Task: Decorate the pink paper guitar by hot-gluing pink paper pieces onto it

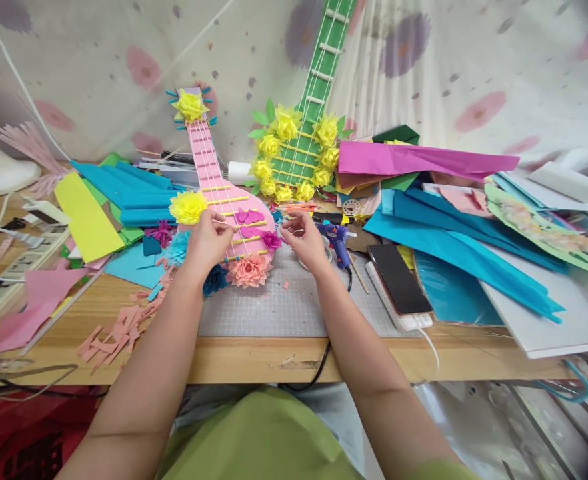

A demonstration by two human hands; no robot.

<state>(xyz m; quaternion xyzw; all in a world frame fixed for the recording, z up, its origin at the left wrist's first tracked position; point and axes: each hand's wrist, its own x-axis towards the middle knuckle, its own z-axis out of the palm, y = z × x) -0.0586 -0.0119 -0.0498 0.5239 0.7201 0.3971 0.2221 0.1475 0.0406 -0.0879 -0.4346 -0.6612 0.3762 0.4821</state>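
A pink paper guitar [234,200] with white strings and yellow crossbars leans at the centre, trimmed with paper flowers. My left hand [209,239] is over the left side of its body, thumb and fingertips pinched together; whatever is between them is too small to name. Magenta paper petals [250,217] lie on the strings beside those fingertips. Just right of the guitar, near a magenta flower [271,241], my right hand [306,241] is raised with its fingertips drawn together; anything in them cannot be made out. A coral flower [249,269] sits at the guitar's lower edge.
Behind stands a green paper guitar [319,100] ringed with yellow roses. A purple glue gun [338,241] lies right of my right hand, near a phone [399,277] on a white power bank. Blue paper [464,247] and coral scraps [119,333] flank the grey cutting mat [269,317].
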